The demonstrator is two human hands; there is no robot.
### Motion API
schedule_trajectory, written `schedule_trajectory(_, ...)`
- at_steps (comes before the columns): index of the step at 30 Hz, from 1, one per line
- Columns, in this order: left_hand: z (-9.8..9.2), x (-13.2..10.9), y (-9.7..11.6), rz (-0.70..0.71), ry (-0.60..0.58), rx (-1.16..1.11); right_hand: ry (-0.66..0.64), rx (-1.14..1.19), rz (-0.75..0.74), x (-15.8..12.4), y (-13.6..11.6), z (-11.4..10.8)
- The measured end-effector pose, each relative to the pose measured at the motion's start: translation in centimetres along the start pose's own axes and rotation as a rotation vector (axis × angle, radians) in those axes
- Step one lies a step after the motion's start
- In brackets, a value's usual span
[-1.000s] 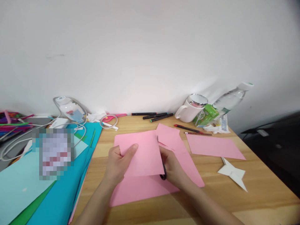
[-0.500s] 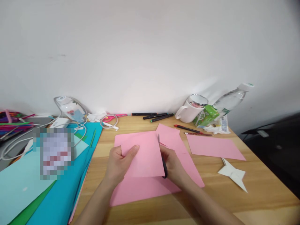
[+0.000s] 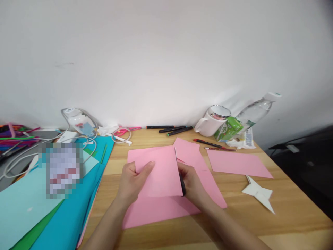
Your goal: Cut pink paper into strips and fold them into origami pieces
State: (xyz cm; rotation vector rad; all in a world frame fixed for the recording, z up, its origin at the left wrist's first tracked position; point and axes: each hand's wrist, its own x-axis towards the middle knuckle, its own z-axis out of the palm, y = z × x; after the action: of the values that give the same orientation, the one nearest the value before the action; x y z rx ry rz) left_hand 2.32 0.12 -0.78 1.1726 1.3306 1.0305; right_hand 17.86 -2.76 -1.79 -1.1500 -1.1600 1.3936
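Note:
My left hand (image 3: pixel 135 180) is closed on the left edge of a pink sheet of paper (image 3: pixel 161 173), its thumb lying on top. At the sheet's right edge, my right hand (image 3: pixel 191 180) grips a pair of scissors (image 3: pixel 182 183) with a black handle. The blades are mostly hidden behind the paper. Under both hands lies a larger pink sheet (image 3: pixel 156 213) on the wooden table, with a smaller pink piece (image 3: pixel 186 150) above it near the scissors.
To the right lie a pink strip (image 3: pixel 238 162) and a folded white paper star (image 3: pixel 257 192). A white mug (image 3: pixel 209 123), green carton (image 3: pixel 229 129) and water bottle (image 3: pixel 256 111) stand at the back. Black markers (image 3: pixel 179 131) lie by the wall. Blue sheets (image 3: pixel 65 222) and cables cover the left.
The scissors' blade tip, seen before beyond the paper's right edge, is now mostly out of sight behind it. Both hands have stayed in nearly the same place.

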Motion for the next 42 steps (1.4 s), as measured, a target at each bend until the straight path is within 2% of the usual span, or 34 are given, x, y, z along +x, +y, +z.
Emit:
schedule_trajectory(4, -0.1, 0.1, -0.1, -0.007, 0.007, -0.003, -0.013, -0.024, -0.043, -0.1, -0.3, 0.0)
schedule_trajectory(15, -0.1, 0.1, 0.0, 0.0, -0.02, 0.04, 0.022, -0.011, -0.036, 0.0, -0.1, -0.1)
schedule_trajectory(26, -0.1, -0.1, 0.0, -0.033, -0.043, 0.039, 0.043, -0.001, 0.029, 0.0, 0.2, -0.1)
schedule_trajectory(30, 0.0, 0.0, -0.1, -0.066, -0.016, -0.011, 0.113, 0.019, 0.034, 0.1, 0.9, -0.3)
schedule_trajectory(34, 0.0, 0.3, -0.1, -0.106, 0.031, -0.073, 0.269, 0.107, 0.005, 0.3, 0.9, -0.7)
schedule_trajectory(38, 0.1, 0.7, -0.1, -0.145, 0.023, -0.145, 0.274, 0.175, 0.035, 0.5, 1.0, -1.2)
schedule_trajectory(42, 0.1, 1.0, -0.2, -0.211, -0.046, -0.293, 0.3, 0.157, 0.054, 0.7, 1.4, -1.4)
